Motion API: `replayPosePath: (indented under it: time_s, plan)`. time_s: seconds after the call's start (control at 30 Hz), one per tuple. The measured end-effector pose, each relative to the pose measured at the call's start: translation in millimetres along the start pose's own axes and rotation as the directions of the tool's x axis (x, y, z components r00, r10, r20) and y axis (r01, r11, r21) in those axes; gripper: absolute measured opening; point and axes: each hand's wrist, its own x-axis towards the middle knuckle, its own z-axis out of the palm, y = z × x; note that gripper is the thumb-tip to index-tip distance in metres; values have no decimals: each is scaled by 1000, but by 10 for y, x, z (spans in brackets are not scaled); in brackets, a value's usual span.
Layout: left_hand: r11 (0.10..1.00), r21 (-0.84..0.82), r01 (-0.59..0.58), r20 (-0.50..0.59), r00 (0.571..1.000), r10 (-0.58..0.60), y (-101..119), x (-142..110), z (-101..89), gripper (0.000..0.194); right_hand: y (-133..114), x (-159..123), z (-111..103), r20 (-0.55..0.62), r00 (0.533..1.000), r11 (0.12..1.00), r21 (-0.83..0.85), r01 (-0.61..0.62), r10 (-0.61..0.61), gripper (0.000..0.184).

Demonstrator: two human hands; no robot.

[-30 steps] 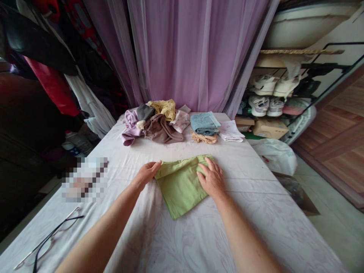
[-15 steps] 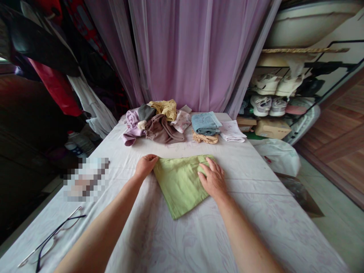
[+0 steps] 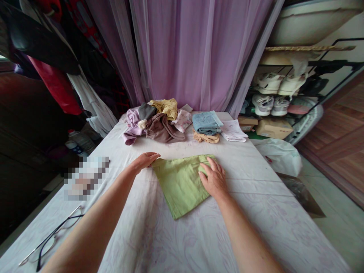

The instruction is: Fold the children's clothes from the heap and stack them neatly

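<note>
A folded light-green cotton garment (image 3: pixel 180 185) lies flat on the bed sheet (image 3: pixel 250 227), its lower end narrowing to a point. My right hand (image 3: pixel 214 179) rests on its right side with the fingers spread, pressing the cloth without gripping it. My left hand (image 3: pixel 143 161) lies flat on the sheet, fingers together, beside the garment's upper left corner. It holds nothing, and its fingertips pass just above that corner. Part of the garment's right edge is hidden under my right hand.
A heap of crumpled clothes (image 3: pixel 153 123) lies at the far end of the bed, beside folded denim (image 3: pixel 206 123) and a white cloth (image 3: pixel 233 131). Glasses (image 3: pixel 54 239) lie at the near left. A blurred patch (image 3: pixel 87 178) covers something there. Shoes (image 3: pixel 270 98) fill a rack at right.
My left hand has slid left off the garment's corner and flattened onto the sheet. My right hand and the garment stay in place, and the view has shifted slightly.
</note>
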Motion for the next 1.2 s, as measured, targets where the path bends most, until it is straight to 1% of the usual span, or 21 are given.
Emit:
replayPosePath:
  time_s: [0.07, 0.1, 0.17, 0.2, 0.27, 0.33, 0.4, 0.47, 0.53, 0.6, 0.63, 0.7, 0.77, 0.83, 0.9, 0.93, 1.0, 1.1, 1.2]
  plan:
    - [1000, 11, -26, 7, 1000, 26, -32, -25, -9, 55, 14, 4, 21, -11, 1000, 1000, 14, 1, 0, 32]
    - [998, 31, -58, -4, 998, 58, -60, -41, -6, 57, 34, 12, 32, -27, 1000, 999, 32, 3, -2, 33]
    - [983, 100, -154, -33, 987, 158, -129, -81, 13, 58, 101, 42, 43, -86, 996, 996, 91, -6, 14, 34]
    - [967, 149, -206, -43, 976, 215, -164, -104, 27, 57, 146, 62, 39, -128, 991, 992, 127, -23, 40, 35]
    - [923, 260, -284, -47, 951, 306, -228, -150, 60, 51, 248, 98, 6, -209, 969, 978, 185, -92, 131, 36]
    - [873, 370, -317, -60, 930, 363, -273, -188, 98, 43, 341, 118, -54, -233, 940, 959, 191, -207, 249, 36]
    - [835, 452, -315, -92, 914, 394, -298, -215, 135, 37, 403, 118, -127, -164, 922, 933, 145, -329, 350, 37]
    - [817, 488, -307, -124, 902, 413, -304, -242, 172, 35, 431, 109, -198, -55, 911, 912, 75, -404, 409, 35]
    - [797, 514, -318, -142, 885, 444, -302, -286, 206, 36, 432, 105, -261, 14, 906, 906, 29, -423, 423, 31]
    - [742, 565, -362, -118, 854, 506, -303, -359, 236, 39, 421, 111, -315, 53, 906, 906, 13, -422, 421, 28]
    - [699, 595, -397, -80, 836, 542, -309, -405, 248, 41, 415, 117, -339, 76, 902, 904, 11, -427, 425, 28]
    - [607, 631, -483, 40, 802, 596, -337, -505, 265, 50, 404, 132, -382, 130, 887, 894, 2, -448, 444, 32]
    - [545, 618, -567, 185, 779, 600, -382, -597, 272, 62, 403, 147, -417, 161, 867, 879, -13, -476, 472, 39]
    - [519, 589, -619, 304, 765, 568, -433, -665, 272, 73, 414, 164, -445, 179, 853, 869, -23, -494, 490, 44]
    - [509, 577, -639, 366, 759, 538, -478, -697, 273, 77, 436, 185, -469, 195, 846, 863, -14, -504, 497, 45]
    - [507, 579, -639, 372, 760, 534, -496, -699, 276, 76, 450, 198, -480, 206, 843, 861, 1, -509, 498, 44]
    - [507, 585, -633, 353, 762, 543, -519, -681, 289, 68, 482, 224, -497, 237, 837, 854, 50, -517, 493, 44]
    - [517, 588, -622, 311, 764, 566, -522, -628, 322, 47, 529, 252, -502, 273, 832, 837, 135, -530, 483, 46]
    - [512, 577, -636, 287, 745, 602, -496, -584, 352, 28, 558, 250, -489, 272, 830, 796, 253, -550, 488, 46]
